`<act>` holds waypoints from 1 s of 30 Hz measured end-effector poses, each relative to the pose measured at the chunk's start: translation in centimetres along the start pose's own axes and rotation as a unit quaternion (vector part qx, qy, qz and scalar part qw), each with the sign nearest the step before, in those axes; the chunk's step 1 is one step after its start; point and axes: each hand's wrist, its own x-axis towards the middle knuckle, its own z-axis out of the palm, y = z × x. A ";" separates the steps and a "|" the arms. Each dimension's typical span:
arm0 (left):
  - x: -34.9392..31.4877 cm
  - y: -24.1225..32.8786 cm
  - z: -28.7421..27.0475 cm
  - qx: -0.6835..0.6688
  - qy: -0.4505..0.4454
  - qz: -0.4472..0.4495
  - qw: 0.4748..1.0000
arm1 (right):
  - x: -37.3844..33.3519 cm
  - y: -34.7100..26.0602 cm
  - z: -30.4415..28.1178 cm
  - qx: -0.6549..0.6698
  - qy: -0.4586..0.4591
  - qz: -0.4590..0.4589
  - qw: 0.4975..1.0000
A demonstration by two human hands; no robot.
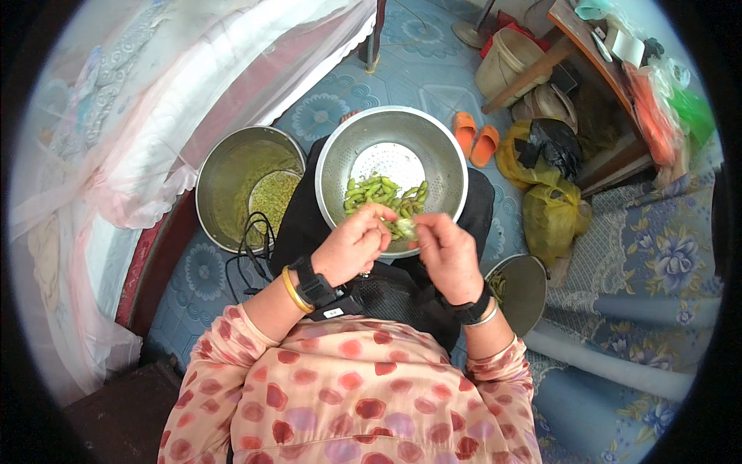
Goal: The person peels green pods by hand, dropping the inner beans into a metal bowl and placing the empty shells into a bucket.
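Observation:
On my lap rests a wide metal colander (328, 166) with a heap of green soybean pods (371, 189) toward its near side. Over its near rim, a pale, split-looking soybean pod (405, 228) is between my two hands. My left hand (357, 243) is closed, its thumb and forefinger at the pod's left end. My right hand (450, 255) pinches the other end, its fingers curled. The beans inside the pod are too small to make out.
At left stands a deep metal pot (224, 178) with shelled green beans (276, 197); a black cable (251, 247) hangs by it. A second pot (529, 290) at right holds some pods or husks. Orange slippers (485, 145), yellow bags (553, 216) and a bucket (506, 66) lie beyond.

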 end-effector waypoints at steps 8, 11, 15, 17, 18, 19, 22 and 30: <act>0.1 1.1 -2.6 -0.131 0.059 0.039 0.989 | -4.6 5.9 -8.9 -0.023 0.175 0.138 0.975; 0.2 1.0 -2.7 -0.124 0.064 0.048 0.989 | -8.2 9.6 -12.0 -0.135 0.189 0.191 0.954; 0.3 0.8 -2.7 -0.145 0.046 0.052 0.987 | -12.3 13.5 -14.0 -0.326 0.096 0.220 0.914; 0.3 0.8 -2.8 -0.157 0.042 0.055 0.985 | -13.1 13.7 -13.7 -0.402 0.050 0.170 0.898; 0.3 0.8 -2.9 -0.164 0.045 0.055 0.984 | -12.9 13.2 -13.3 -0.446 0.024 0.198 0.872; 0.4 0.8 -3.0 -0.171 0.047 0.056 0.983 | -12.3 12.5 -12.7 -0.434 0.057 0.149 0.886; 0.3 0.6 -3.2 -0.183 0.074 0.050 0.979 | -8.6 8.8 -10.5 -0.293 0.075 0.087 0.949; 0.3 0.2 -3.4 -0.200 0.086 0.049 0.975 | 2.1 2.8 -1.4 -0.202 -0.114 -0.172 0.957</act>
